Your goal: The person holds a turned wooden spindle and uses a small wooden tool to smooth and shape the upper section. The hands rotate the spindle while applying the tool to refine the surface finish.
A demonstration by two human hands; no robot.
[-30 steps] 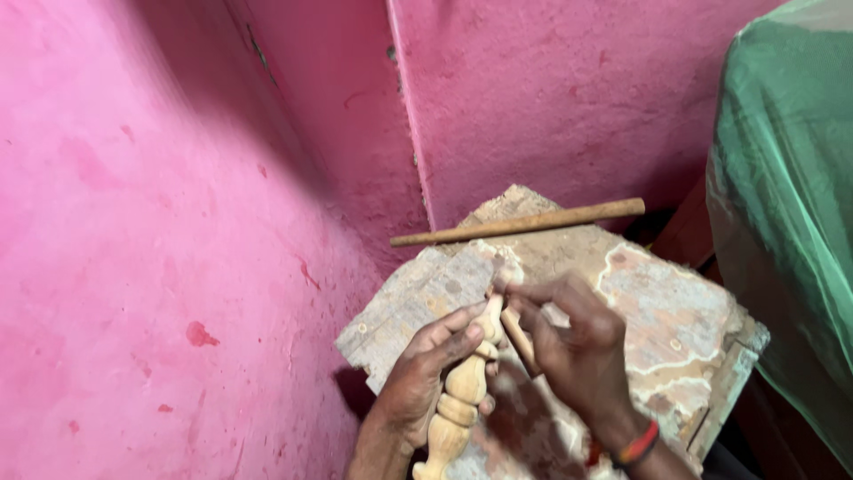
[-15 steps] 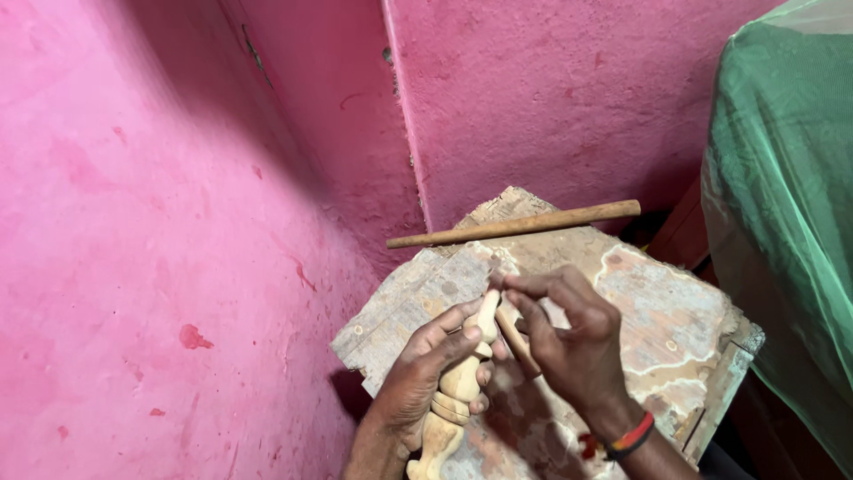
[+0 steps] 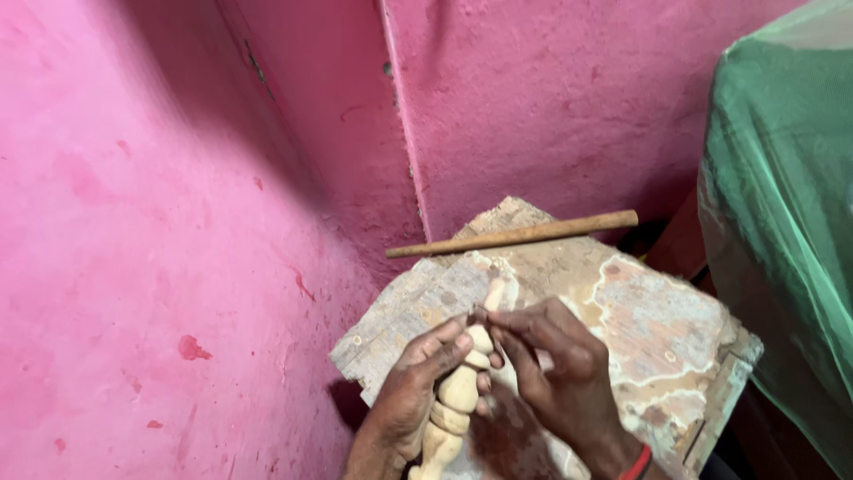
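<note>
1. A worn wooden block (image 3: 640,311) with pale, patchy stains fills the lower middle of the view and serves as a work surface. It sits in a corner formed by bright pink plastered walls (image 3: 160,249), which close in on the left and behind.
2. One long round wooden stick (image 3: 515,235) lies across the far edge of the block, just in front of the back wall and well apart from the hands.
3. A green mesh cloth (image 3: 782,231) hangs over something bulky at the right edge, beside the block.
4. Count: one block, one stick, one carved wooden piece, two hands.
5. The carved wooden piece (image 3: 453,396) is pale and turned into rounded bulges. It stands roughly upright over the near side of the block, its thin top pointing away from the viewer.
6. The left hand (image 3: 404,400) is wrapped around the piece's middle from the left, fingers curled and thumb pressed on its upper part.
7. The right hand (image 3: 555,373) comes in from the right, fingertips pinched together against the piece's narrow upper part. Whether they hold a small tool cannot be told. A red and orange band circles that wrist.
</note>
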